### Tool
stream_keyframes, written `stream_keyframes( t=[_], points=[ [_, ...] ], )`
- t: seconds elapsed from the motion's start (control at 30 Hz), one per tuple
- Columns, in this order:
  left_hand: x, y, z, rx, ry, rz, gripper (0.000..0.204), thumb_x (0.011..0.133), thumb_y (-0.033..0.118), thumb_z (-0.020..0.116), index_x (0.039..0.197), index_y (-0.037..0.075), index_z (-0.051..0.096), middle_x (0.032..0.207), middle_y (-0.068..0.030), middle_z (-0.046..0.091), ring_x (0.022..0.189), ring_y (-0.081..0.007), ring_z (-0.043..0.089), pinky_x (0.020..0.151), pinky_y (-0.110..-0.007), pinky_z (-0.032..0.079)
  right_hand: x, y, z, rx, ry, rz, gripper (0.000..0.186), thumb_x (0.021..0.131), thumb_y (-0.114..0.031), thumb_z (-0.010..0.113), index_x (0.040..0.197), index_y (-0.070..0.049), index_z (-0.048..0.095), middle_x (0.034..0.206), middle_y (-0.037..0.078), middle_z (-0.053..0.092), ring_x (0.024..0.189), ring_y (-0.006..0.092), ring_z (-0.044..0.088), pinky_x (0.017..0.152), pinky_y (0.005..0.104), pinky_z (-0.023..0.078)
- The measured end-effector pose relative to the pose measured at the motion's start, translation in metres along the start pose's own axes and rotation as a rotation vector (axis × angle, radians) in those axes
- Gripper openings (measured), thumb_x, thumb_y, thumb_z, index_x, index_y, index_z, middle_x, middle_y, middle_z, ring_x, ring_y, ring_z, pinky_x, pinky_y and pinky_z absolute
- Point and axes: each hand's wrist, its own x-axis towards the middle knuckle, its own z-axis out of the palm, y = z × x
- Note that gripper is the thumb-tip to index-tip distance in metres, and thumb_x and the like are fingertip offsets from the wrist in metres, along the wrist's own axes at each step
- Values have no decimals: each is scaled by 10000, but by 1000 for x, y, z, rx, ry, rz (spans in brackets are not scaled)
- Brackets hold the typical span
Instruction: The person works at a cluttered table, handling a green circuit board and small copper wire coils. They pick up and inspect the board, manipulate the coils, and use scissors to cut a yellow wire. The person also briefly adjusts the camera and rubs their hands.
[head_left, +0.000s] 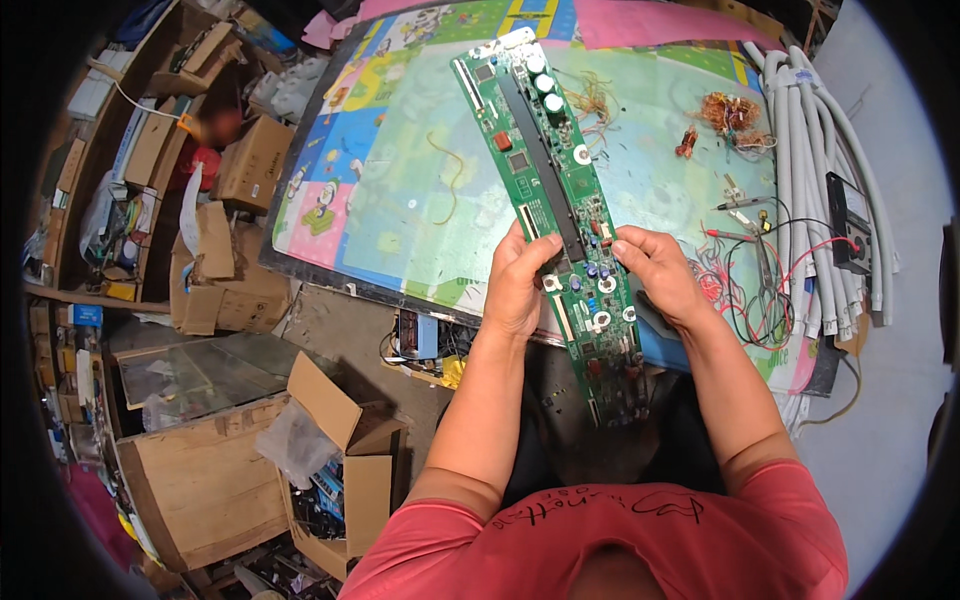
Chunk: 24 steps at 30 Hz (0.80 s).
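Note:
A long green circuit board (588,190) is held up over the front edge of the table, its far end tilted to the left. Along its middle runs a dark strip, with several white-topped round capacitors near the far end. My left hand (517,277) grips the board's left edge, thumb on top. On the opposite edge, my right hand (660,272) pinches the board between thumb and fingers. The near end of the board hangs past the table edge above my lap and looks dim there.
A patterned mat (400,200) covers the table. At the right lie a multimeter (851,222) with red and black leads, grey foam tubes (806,190) and a copper wire bundle (730,113). Cardboard boxes (368,490) and loaded shelves (120,170) stand on the left.

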Motion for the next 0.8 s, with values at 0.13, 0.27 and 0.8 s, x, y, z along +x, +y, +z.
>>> stream_keyframes(
  t=[0.13, 0.27, 0.8],
  points=[
    [-2, -4, 6, 162, 129, 86, 442, 879, 90, 580, 1255, -41, 387, 1063, -123, 600, 925, -162, 608, 834, -281, 489, 1, 7, -1, -121, 60, -42, 220, 943, -141, 517, 1018, 28, 635, 880, 8, 636, 817, 72, 527, 756, 262, 444],
    [-2, -14, 10, 299, 148, 219, 588, 895, 132, 622, 1326, -72, 277, 1109, -152, 562, 982, -168, 581, 850, -283, 488, 3, 10, 6, -257, 160, -128, 206, 931, -136, 529, 1012, 18, 637, 864, 63, 643, 786, 120, 562, 753, 278, 447],
    [6, -6, -16, -86, -79, 101, 733, 853, 358, 611, 1400, -14, 293, 1316, -260, 426, 1155, -335, 502, 944, -443, 456, -20, -23, 70, -624, 182, -487, 180, 811, -71, 653, 985, -26, 641, 861, 137, 600, 715, 311, 619, 631, 372, 496]
  ],
)
